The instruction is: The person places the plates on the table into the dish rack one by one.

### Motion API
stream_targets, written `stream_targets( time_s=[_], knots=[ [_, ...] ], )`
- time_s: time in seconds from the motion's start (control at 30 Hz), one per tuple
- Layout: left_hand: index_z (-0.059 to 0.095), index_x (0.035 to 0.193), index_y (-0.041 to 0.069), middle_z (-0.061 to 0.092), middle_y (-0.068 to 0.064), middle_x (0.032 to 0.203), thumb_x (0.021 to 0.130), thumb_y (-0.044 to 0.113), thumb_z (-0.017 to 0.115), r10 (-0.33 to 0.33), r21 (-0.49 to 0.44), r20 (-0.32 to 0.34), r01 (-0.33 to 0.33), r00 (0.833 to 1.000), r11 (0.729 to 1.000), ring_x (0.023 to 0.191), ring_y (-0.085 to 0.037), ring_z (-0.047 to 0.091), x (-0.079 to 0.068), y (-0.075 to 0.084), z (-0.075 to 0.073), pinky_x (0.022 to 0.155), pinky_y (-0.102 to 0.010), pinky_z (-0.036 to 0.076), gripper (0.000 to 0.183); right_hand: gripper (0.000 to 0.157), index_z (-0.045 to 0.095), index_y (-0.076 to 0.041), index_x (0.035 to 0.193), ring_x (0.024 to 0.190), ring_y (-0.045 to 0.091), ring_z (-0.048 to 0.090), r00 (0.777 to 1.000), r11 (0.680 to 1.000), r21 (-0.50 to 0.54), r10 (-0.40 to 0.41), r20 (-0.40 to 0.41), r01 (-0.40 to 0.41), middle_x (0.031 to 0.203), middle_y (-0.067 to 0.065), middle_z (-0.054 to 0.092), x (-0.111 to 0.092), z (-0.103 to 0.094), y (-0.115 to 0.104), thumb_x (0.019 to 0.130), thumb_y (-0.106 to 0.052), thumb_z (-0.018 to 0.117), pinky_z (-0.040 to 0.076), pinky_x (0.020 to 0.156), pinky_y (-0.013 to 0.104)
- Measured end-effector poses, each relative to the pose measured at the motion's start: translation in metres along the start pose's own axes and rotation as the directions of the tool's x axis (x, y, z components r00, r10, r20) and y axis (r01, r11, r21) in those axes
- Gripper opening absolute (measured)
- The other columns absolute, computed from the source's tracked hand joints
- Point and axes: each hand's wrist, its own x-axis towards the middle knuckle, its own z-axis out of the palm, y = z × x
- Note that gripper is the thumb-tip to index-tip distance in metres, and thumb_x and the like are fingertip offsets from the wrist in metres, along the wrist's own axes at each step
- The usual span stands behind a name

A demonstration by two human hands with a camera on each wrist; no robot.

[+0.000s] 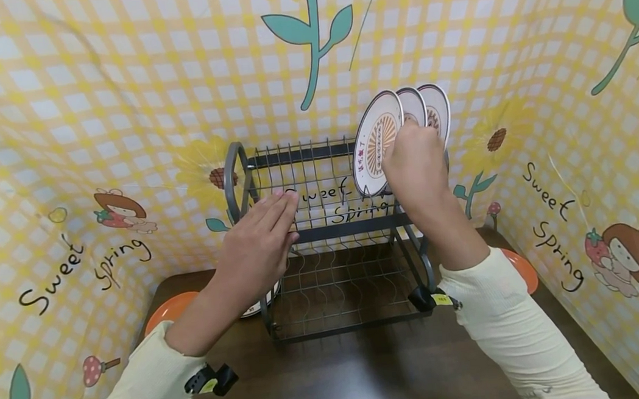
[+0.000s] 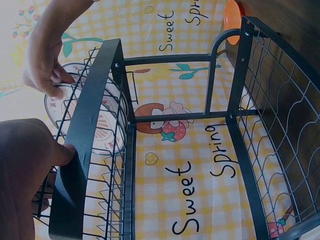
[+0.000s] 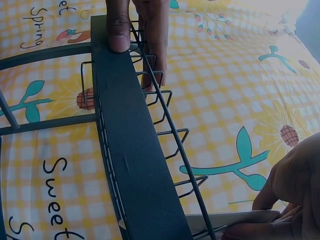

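Note:
A dark two-tier dish rack stands on the table, and three white plates with brown and red print lean at the right end of its upper tier. The right hand pinches a plate by its rim; in the head view the hand covers part of the plates, including the leftmost plate. At the upper tier's left side, the left hand grips the front bar. Its thumb lies on the bar's front face, with the fingers behind the bar in the right wrist view.
An orange dish sits left of the rack, and another orange dish is partly behind the right sleeve. A white plate shows beside the rack's lower left. Yellow checked cloth encloses the brown table at the back and sides.

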Motion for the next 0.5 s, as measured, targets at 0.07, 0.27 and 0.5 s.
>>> stream_targets(
  time_s=[0.07,0.27,0.5],
  knots=[
    [0.046,0.141,0.0,0.053,-0.016,0.14,0.093,0.021,0.063,-0.002,0.003,0.006,0.002,1.0,1.0,0.135,-0.028,0.046,-0.0003,0.0004,0.0004,0.111,-0.042,0.04,0.055,0.028,0.057,0.017,0.108,0.058,0.036,0.067,1.0,1.0,0.004,0.002,0.001,-0.003,0.078,0.029,0.064,-0.0005,-0.0004,0.0004,0.09,-0.001,0.045,0.053,0.041,0.034],
    [0.046,0.142,0.0,0.053,-0.016,0.14,0.093,0.021,0.063,0.002,0.012,0.009,-0.002,1.0,1.0,0.135,-0.029,0.046,-0.001,0.0008,0.0005,0.11,-0.042,0.041,0.056,0.031,0.056,0.016,0.112,0.061,0.038,0.066,1.0,1.0,0.005,0.004,0.001,-0.004,0.078,0.028,0.064,-0.0018,-0.001,0.0017,0.091,-0.004,0.046,0.055,0.044,0.037],
    [0.046,0.141,0.0,0.054,-0.017,0.139,0.093,0.021,0.064,0.01,0.015,0.001,-0.01,1.0,1.0,0.135,-0.028,0.046,0.0005,0.0007,-0.0001,0.11,-0.042,0.041,0.056,0.038,0.053,0.014,0.116,0.074,0.042,0.067,0.999,1.0,-0.014,0.014,0.04,-0.014,0.083,0.028,0.064,-0.0057,-0.0055,0.0006,0.093,-0.016,0.056,0.058,0.059,0.046]
  ],
)
